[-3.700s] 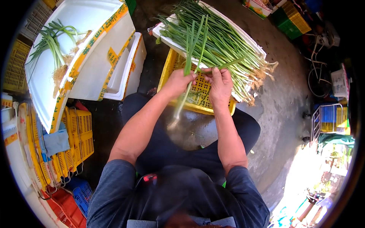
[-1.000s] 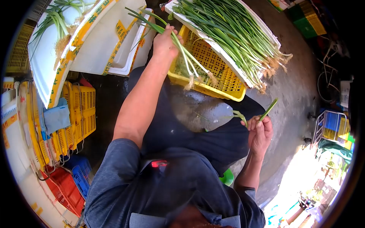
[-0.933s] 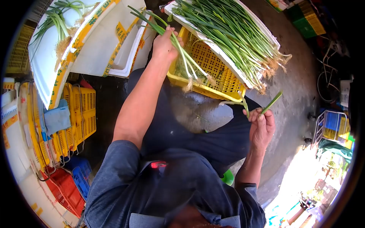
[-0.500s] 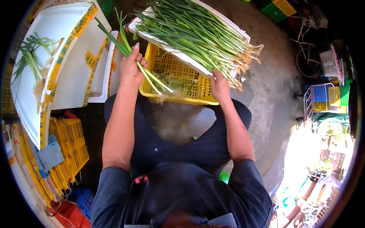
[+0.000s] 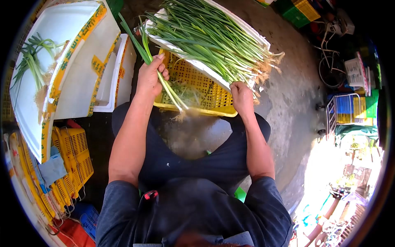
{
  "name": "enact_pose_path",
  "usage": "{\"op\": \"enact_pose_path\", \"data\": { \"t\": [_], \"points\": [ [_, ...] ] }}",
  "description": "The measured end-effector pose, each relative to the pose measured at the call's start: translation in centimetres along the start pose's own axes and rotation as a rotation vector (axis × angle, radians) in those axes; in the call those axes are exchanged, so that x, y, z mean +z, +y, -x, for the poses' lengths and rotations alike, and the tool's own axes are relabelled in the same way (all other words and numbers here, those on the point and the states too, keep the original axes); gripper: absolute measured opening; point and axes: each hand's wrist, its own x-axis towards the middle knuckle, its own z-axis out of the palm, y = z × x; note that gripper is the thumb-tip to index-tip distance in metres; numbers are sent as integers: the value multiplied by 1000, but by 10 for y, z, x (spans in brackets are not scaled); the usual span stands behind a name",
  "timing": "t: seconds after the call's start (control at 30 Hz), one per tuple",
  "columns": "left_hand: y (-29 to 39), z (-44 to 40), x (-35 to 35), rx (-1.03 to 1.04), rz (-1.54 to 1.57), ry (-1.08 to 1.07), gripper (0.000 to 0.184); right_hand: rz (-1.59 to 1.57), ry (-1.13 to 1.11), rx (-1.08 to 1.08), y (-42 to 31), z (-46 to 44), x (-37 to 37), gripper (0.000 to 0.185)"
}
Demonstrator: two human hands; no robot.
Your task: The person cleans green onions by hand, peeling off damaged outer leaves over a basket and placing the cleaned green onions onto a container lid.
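My left hand [image 5: 151,76] is closed round a few green onions [image 5: 168,88], leaves up to the left and roots hanging over the near rim of a yellow basket [image 5: 196,110]. My right hand [image 5: 242,97] is closed at the near edge of a white foam tray [image 5: 198,66], against the stalks of a big pile of green onions [image 5: 214,37]; whatever its fingers grip is too small to make out. Loose trimmings lie in the basket, under the tray. At the left, a small bunch of green onions [image 5: 34,61] rests on a white foam box [image 5: 68,31].
More foam boxes [image 5: 82,82] stand at the left, with yellow crates [image 5: 76,154], a blue crate [image 5: 87,218] and a red crate [image 5: 74,234] below. At the right are a metal cart [image 5: 343,108] and a green and yellow crate [image 5: 297,11]. My knees flank wet floor [image 5: 193,140].
My right hand has let go of the torn leaf pieces and moved from the right side to the tray's edge. My left hand, still holding its onions, has shifted slightly right and down since a moment ago.
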Motion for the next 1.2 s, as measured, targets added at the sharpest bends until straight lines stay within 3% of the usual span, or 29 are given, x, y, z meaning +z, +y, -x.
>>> {"op": "enact_pose_path", "data": {
  "t": [0.1, 0.2, 0.3, 0.43, 0.7, 0.8, 1.0, 1.2],
  "points": [
    [-12, 0, 1, -50, -47, -66, 18, -498, -130, 432, -21, 11, -6, 15],
    [-25, 8, 5, -117, -178, -147, 19, -880, -132, 461, -37, 34, 13, 11],
    [-33, 17, 10, -168, -260, -280, 27, -975, -153, 439, -65, 49, 36, 10],
    [-40, 16, 5, -170, -283, -286, 28, -832, -217, 227, -89, 62, 67, 11],
    [-25, 22, 7, -129, -267, -227, 23, -883, -291, 265, -99, 60, 71, 14],
    [-29, 18, 6, -91, -296, -231, 23, -969, -209, 284, -111, 54, 69, 16],
    [-35, 18, 7, -91, -333, -276, 20, -693, -145, 230, -117, 36, 66, 13],
    [-38, 16, 6, -63, -372, -301, 18, -780, -139, 311, -110, 37, 68, 14]
  ]
}}
